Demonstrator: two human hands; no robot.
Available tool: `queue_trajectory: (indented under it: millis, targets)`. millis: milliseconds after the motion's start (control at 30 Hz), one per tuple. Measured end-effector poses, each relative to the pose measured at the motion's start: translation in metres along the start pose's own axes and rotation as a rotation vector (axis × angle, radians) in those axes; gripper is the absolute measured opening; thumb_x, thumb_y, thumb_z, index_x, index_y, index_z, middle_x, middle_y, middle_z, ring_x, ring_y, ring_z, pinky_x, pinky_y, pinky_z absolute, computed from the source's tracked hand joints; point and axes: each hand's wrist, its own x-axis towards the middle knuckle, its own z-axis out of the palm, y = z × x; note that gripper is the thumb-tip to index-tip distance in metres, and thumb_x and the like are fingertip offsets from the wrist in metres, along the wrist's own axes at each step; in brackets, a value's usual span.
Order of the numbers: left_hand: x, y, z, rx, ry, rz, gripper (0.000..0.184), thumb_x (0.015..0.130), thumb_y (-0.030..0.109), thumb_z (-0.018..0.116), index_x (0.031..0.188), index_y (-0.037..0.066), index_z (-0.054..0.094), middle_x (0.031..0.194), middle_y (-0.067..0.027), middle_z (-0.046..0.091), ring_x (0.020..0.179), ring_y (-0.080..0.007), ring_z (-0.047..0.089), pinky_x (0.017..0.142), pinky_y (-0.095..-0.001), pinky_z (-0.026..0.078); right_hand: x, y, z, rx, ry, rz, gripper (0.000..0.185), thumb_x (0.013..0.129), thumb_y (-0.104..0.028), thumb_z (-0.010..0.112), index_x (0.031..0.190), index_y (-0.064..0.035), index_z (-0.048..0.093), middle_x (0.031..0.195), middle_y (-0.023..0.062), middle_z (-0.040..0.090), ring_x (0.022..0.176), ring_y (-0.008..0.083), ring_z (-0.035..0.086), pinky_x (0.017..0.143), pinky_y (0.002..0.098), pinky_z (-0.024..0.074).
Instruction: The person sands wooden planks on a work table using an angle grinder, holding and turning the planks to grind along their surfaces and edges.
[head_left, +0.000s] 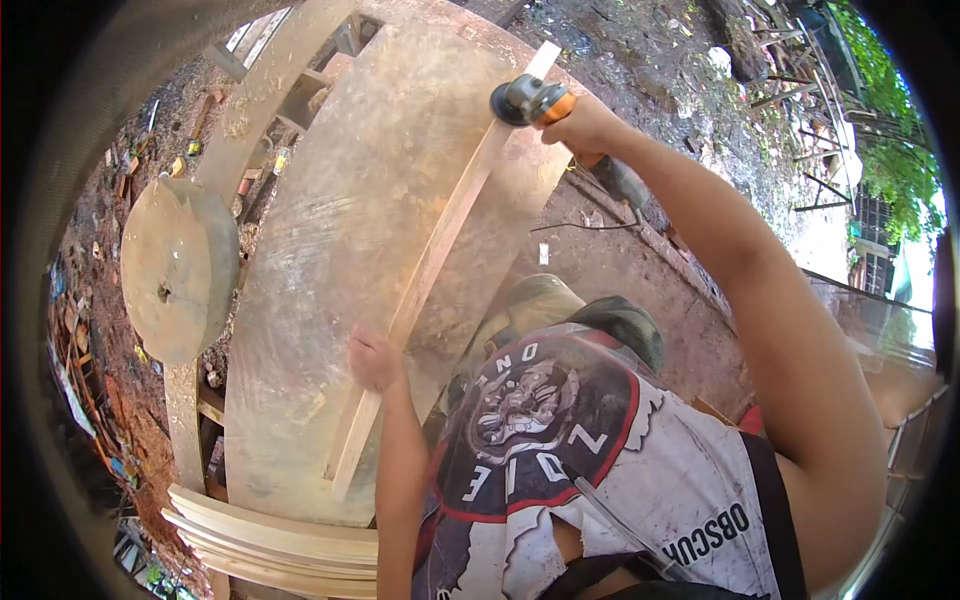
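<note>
A long, narrow wooden strip [432, 262] lies lengthwise over a broad, dusty board [330, 210]. My right hand [588, 130] is wrapped around the orange-and-black body of an angle grinder [528, 100], with the arm stretched far forward. The grinder's dark disc rests on or just over the strip near its far end; exact contact is hard to make out. Closer to my body, my left hand [376, 360] is closed on the strip, fingers curled at its edge and slightly blurred. The grinder's cord hangs below its rear end.
A thick round wood slab [178, 270] sits left of the board, on a wooden beam [182, 420]. Several stacked wooden slats [270, 545] lie at the near left. Muddy ground with scraps surrounds the bench. A metal frame [825, 165] stands at the far right.
</note>
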Motion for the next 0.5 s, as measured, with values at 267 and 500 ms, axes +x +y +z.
queue_trajectory:
  millis: [267, 500]
  targets:
    - [0.0, -0.003, 0.002, -0.09, 0.051, 0.001, 0.056, 0.104, 0.041, 0.039, 0.088, -0.003, 0.069, 0.089, -0.0299, 0.067, 0.086, -0.0507, 0.063, 0.075, -0.0592, 0.046, 0.066, 0.034, -0.063, -0.005, 0.132, 0.059, 0.043, 0.068, -0.033, 0.085, 0.102, -0.0074, 0.077, 0.092, 0.0062, 0.072, 0.079, 0.0181, 0.067, 0.075, 0.032, 0.0529]
    - [0.004, -0.011, 0.006, -0.072, 0.035, 0.005, 0.054, 0.104, 0.039, 0.04, 0.088, -0.004, 0.069, 0.09, -0.03, 0.068, 0.085, -0.0502, 0.063, 0.074, -0.0591, 0.047, 0.082, 0.036, -0.075, 0.21, 0.164, -0.013, 0.037, 0.069, -0.03, 0.085, 0.092, -0.003, 0.074, 0.084, 0.0048, 0.068, 0.073, 0.0163, 0.063, 0.067, 0.0328, 0.0511]
